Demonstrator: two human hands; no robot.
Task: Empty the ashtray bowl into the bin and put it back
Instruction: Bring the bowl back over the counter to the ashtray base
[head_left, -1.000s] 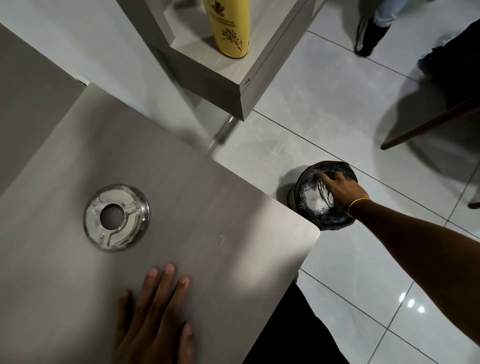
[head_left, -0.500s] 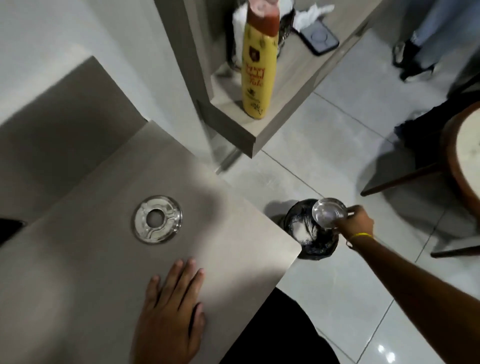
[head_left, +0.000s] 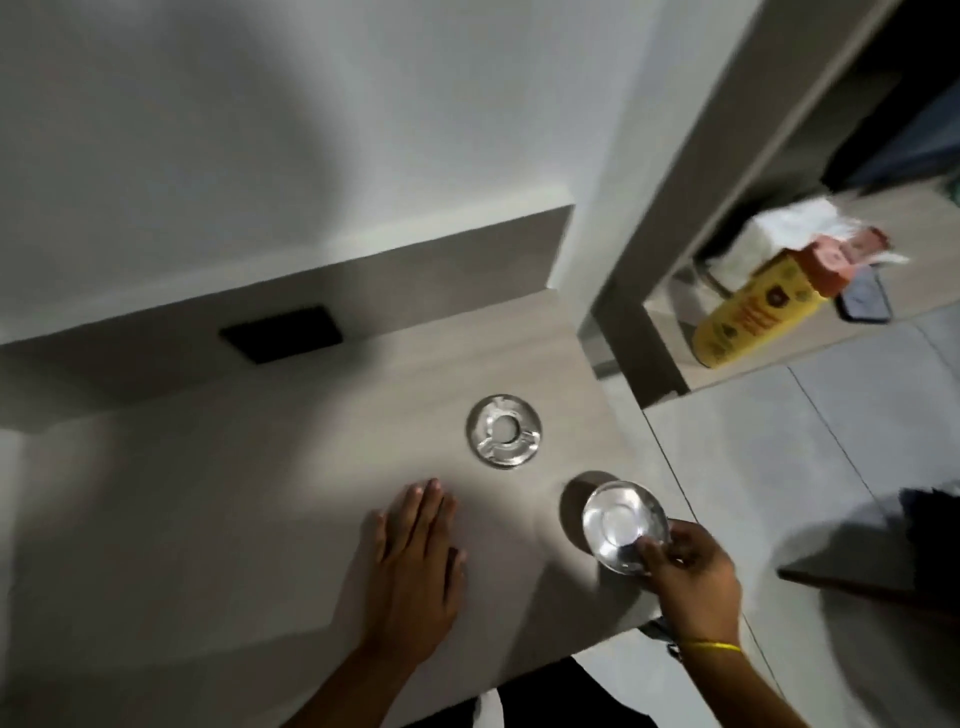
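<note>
Polished steel glints in the right hand (head_left: 693, 571), whose fingers pinch the near rim of the shallow, round ashtray bowl (head_left: 623, 525) and hold it in the air above the right end of the pale wood-grain tabletop (head_left: 260, 519), mouth turned up toward the camera; its inside looks clean, so the emptying step appears done. A thin yellow band (head_left: 709, 646) circles that wrist. The left hand (head_left: 415, 566) grasps nothing: it lies flat on the tabletop with fingers extended, probably to steady the person while the other arm reaches. Just beyond both hands sits the round chrome ashtray lid with a centre hole (head_left: 503, 430), resting alone on the surface and apart from the bowl, a likely marker of where the bowl belongs. The rim grip leaves the bowl's underside free, which suits setting it straight down. Farther right, on a low shelf (head_left: 779, 353) over the grey tiled floor (head_left: 779, 493), stands a yellow bottle with a reddish cap (head_left: 753, 317). The bin is out of sight.
</note>
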